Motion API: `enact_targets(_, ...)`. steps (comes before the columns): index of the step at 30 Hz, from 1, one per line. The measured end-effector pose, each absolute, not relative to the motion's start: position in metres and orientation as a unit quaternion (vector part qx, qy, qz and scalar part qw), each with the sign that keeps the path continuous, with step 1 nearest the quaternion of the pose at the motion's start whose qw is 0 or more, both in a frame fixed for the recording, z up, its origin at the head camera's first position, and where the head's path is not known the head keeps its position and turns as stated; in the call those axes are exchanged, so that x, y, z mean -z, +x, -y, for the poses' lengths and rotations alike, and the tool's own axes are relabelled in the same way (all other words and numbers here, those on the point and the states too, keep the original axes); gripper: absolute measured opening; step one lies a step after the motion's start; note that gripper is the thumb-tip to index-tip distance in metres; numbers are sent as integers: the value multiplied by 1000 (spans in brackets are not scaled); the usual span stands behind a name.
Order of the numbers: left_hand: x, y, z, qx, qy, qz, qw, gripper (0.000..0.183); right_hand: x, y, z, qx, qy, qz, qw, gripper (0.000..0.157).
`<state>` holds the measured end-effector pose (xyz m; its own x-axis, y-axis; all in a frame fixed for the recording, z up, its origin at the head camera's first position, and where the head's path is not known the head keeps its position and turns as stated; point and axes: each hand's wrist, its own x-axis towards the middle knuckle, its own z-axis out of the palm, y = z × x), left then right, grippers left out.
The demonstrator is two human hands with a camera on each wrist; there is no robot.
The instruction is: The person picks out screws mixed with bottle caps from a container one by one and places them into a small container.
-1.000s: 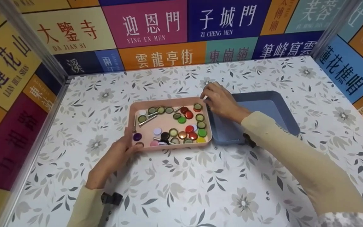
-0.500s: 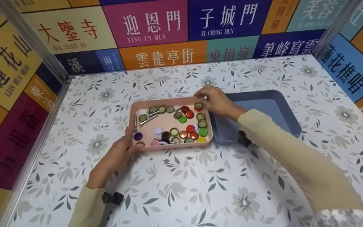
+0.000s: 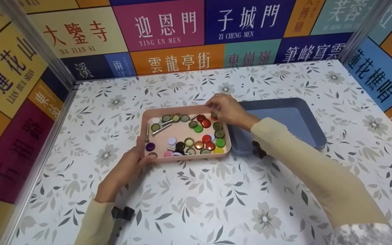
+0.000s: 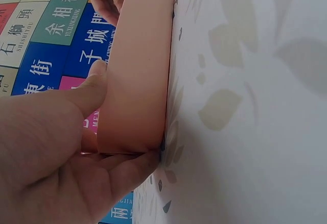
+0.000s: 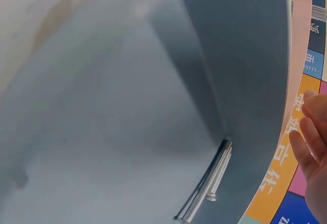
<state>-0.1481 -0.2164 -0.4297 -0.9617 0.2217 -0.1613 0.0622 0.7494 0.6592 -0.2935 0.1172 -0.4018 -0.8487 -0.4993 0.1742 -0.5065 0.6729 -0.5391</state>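
A pink tray [image 3: 179,132] holds several bottle caps [image 3: 206,123] in red, green, black and other colours, along with several metal screws [image 3: 162,129]. At its near left corner my left hand [image 3: 123,172] grips the wall, thumb at the rim and fingers against the end, as the left wrist view shows. My right hand [image 3: 229,109] hovers over the far right corner with loosely bent fingers, close to a red-edged cap. In the right wrist view nothing shows between its fingers [image 5: 312,132], though part of the hand is cut off.
A blue tray [image 3: 277,122] stands right beside the pink one, under my right forearm. Long screws [image 5: 207,188] lie along its inner wall in the right wrist view. The flowered table [image 3: 196,204] is bounded by printed panels [image 3: 168,27] at the back and sides.
My right hand has moved left and slightly nearer, from the seam between the trays to above the pink tray's far right corner. The left hand keeps its hold on the tray.
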Motion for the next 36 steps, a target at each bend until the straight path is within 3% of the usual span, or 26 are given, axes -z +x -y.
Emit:
enact_targets(5,429,-145,217,-342,92,-929,105,89,402,-296,-110,-283,287,915,13,20)
enact_targets(13,429,-144,217,-341,96,-929,107,89,401,-296,-97,-279,263,923,-24,22)
enact_targets(23,430,-148,216,-349,91,-927,104,92,400,-297,-87,-268,258,928,-2,19)
enact_targets(36,431,-148,216,-348,95,-927,103,92,400,-299,-73,-237,221,945,-42,20)
